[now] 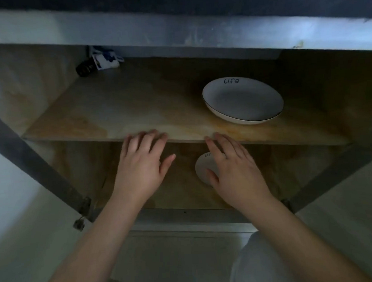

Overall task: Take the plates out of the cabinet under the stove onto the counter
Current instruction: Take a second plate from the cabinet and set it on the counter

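While both hands reach in, left hand [140, 164] and right hand [235, 166] are spread, empty. White plate [243, 101] sits on upper shelf [115, 114]; second plate [204, 165] lies below.

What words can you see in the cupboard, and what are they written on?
"Life": handwritten in dark letters on the far inner rim of the white plate on the upper shelf.
Small dark writing on the white plate on the lower level, partly hidden behind the right hand: too small to read.
Blue print on the white packet at the back left of the shelf: too blurred to read.
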